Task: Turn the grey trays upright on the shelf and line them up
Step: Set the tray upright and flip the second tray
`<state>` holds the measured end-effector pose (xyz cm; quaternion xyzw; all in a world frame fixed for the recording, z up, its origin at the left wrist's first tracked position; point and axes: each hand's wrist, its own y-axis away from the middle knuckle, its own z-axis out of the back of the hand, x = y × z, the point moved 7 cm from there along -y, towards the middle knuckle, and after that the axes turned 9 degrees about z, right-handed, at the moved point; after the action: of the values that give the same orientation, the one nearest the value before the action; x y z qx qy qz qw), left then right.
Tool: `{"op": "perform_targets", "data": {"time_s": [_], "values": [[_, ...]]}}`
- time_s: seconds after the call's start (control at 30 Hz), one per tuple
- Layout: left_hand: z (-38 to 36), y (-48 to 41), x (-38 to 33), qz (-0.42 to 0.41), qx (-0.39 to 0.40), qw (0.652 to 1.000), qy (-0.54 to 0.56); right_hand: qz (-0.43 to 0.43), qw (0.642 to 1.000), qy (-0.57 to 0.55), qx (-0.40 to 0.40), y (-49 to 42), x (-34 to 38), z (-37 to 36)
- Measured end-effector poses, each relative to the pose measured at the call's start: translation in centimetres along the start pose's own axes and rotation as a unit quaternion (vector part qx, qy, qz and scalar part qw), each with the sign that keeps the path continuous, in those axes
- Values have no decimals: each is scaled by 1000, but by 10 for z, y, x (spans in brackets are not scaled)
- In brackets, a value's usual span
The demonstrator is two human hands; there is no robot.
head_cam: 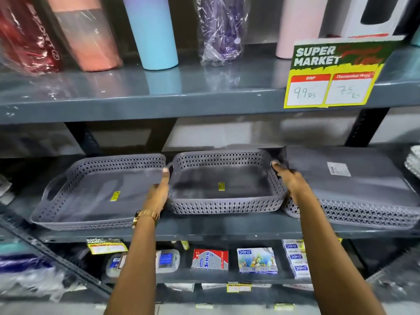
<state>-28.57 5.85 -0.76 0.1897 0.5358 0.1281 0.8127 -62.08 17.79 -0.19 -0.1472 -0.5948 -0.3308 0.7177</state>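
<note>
Three trays: grey perforated ones are sitting side by side on the middle shelf (pixel 204 230), which is where the task's things are lying.
Left tray (pixel 97 189): it is standing upright, empty but for a small yellow sticker on its floor.
Middle tray (pixel 223 185): it is also sitting upright, open side up, holding nothing except its own yellow sticker.
Right tray (pixel 350 183): it is lying upside down, its flat base and a white label facing up (so this one appears to be the one left to turn).
Left hand (pixel 160 189): its fingers are curling around the middle tray's left wall, with the thumb tip showing at the rim.
Right hand (pixel 289 178): its fingers are pressing along the middle tray's right wall, wedged into the gap beside the inverted tray; whether they are hooking under the rim I cannot tell.
Step in hand: squaring up the middle tray, as I judge it.
Doing it well: keeping both hands level, sliding rather than lifting, and bringing its front edge into line with the left tray without nudging either neighbour.
</note>
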Motion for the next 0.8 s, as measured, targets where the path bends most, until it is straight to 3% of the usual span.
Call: {"op": "perform_targets", "data": {"time_s": [0.17,0.33,0.47,0.63,0.7,0.8], "values": [[-5,-7,14,-31,-42,991,-123,-8,996,67,53,15,-17,-27],[-16,-6,21,-50,-47,985,-160,8,989,149,23,19,-18,-27],[-20,1,17,-59,-39,980,-185,35,990,135,19,13,-13,-20],[-33,35,-29,-137,-127,932,-310,67,990,123,6,4,4,11],[-62,51,-52,-164,-101,932,-307,85,988,131,-14,-5,13,37],[-131,82,-81,-185,17,951,-247,129,982,132,-42,-20,19,85]]}}
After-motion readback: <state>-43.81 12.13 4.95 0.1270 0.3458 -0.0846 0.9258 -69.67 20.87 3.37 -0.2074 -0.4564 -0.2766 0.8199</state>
